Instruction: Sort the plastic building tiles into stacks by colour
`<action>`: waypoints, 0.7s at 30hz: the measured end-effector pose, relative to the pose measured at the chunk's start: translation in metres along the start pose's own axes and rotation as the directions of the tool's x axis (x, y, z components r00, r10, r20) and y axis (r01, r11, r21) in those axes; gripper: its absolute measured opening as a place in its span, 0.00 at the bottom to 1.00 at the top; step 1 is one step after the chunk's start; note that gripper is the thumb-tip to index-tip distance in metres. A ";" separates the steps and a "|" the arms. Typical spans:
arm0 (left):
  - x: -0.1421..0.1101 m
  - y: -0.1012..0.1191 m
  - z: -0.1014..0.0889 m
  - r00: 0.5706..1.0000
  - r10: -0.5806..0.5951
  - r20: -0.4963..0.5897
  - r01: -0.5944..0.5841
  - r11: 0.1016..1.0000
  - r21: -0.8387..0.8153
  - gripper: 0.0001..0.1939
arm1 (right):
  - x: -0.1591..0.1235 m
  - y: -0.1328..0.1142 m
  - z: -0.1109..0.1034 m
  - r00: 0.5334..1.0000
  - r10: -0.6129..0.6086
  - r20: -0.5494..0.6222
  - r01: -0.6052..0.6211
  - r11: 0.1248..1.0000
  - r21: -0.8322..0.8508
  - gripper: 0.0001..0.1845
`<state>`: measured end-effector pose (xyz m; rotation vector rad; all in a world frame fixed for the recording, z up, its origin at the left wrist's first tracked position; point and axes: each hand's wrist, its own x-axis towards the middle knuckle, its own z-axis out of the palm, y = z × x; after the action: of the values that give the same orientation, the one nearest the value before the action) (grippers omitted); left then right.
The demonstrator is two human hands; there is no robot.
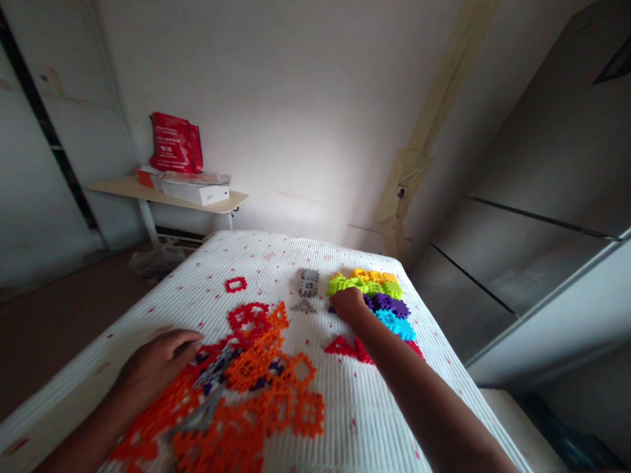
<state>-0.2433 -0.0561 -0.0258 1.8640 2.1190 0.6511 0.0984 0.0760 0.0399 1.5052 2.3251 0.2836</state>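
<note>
My right hand [349, 303] reaches over the sorted plastic building pieces, its fingers bent together and pointing down. It is at the left end of the purple pieces [392, 305], just below the lime green pieces [362, 284]; what its fingertips hold, if anything, is hidden. My left hand [160, 362] rests at the left edge of a mixed pile, fingers stretched out and nothing seen in them. In that pile, orange pieces [246, 369] lie over red pieces [246, 317], with some grey pieces [217, 368] and purple ones among them.
Yellow pieces [377, 276], light blue pieces [396, 323] and red triangles [340, 346] lie in rows at the right. Grey pieces [309, 282] and a red square frame [235, 284] sit farther back. A side table [116, 187] with boxes and a red bag [175, 143] stands behind.
</note>
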 end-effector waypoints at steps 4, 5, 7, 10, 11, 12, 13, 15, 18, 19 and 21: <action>-0.001 -0.001 0.000 1.000 0.010 -0.005 -0.010 1.000 -0.001 0.19 | -0.012 -0.009 -0.013 0.999 0.021 -0.033 -0.021 1.000 0.011 0.14; -0.001 -0.002 0.000 1.000 0.010 -0.007 -0.010 1.000 -0.002 0.18 | -0.017 -0.013 -0.018 0.998 0.015 -0.053 -0.014 1.000 0.017 0.15; -0.001 -0.004 0.002 1.000 0.010 -0.010 -0.010 1.000 -0.001 0.17 | -0.029 -0.025 -0.026 0.995 -0.031 -0.097 0.035 0.999 0.031 0.16; -0.001 -0.005 0.003 1.000 0.018 -0.009 -0.018 1.000 0.000 0.17 | -0.047 -0.050 -0.032 0.948 -0.258 -0.188 0.282 0.953 0.113 0.16; -0.001 -0.005 0.002 1.000 0.021 -0.009 -0.021 1.000 -0.002 0.17 | -0.051 -0.060 -0.032 0.903 -0.357 -0.240 0.397 0.906 0.146 0.16; -0.001 -0.005 0.002 1.000 0.025 -0.007 -0.025 1.000 -0.006 0.17 | -0.054 -0.069 -0.030 0.843 -0.446 -0.300 0.507 0.846 0.168 0.17; -0.001 -0.004 0.001 1.000 0.029 -0.005 -0.030 1.000 -0.011 0.17 | -0.056 -0.078 -0.028 0.783 -0.511 -0.354 0.592 0.787 0.175 0.17; -0.001 -0.003 0.000 0.999 0.040 -0.012 -0.040 0.999 -0.022 0.17 | -0.055 -0.095 -0.020 0.715 -0.571 -0.403 0.668 0.728 0.155 0.20; -0.001 -0.003 0.001 0.997 0.056 -0.047 -0.057 0.998 -0.028 0.17 | -0.046 -0.109 -0.008 0.718 -0.579 -0.387 0.666 0.733 0.139 0.23; -0.001 -0.004 0.002 0.996 0.061 -0.062 -0.063 0.998 -0.030 0.17 | -0.041 -0.110 -0.006 0.728 -0.565 -0.388 0.654 0.742 0.146 0.21; 0.000 -0.006 0.005 0.994 0.071 -0.084 -0.074 0.997 -0.035 0.16 | -0.032 -0.111 -0.003 0.757 -0.521 -0.394 0.620 0.764 0.179 0.16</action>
<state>-0.2467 -0.0557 -0.0332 1.9331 2.0814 0.7928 0.0160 0.0013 0.0097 0.7925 3.0787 0.0018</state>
